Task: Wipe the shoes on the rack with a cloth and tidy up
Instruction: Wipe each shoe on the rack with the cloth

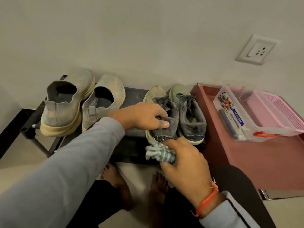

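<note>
The left hand [144, 116] grips the heel collar of the grey lace-up shoe [162, 116], which sits on the rack [131, 96] with its long axis running from the heel near the person to the toe at the wall. The right hand [184, 163] is nearer the work — it holds a bunched cloth [158, 153], pressed just below the heel, so any wipe goes forward along that axis. The shoe's pair [189, 116] stands touching on its right; two slip-ons [82, 102] stand well apart on the left. The left hand hides the shoe's opening, the cloth covers the heel's lower edge — probably the sole rim — and the rack's lower shelves cannot be made out
</note>
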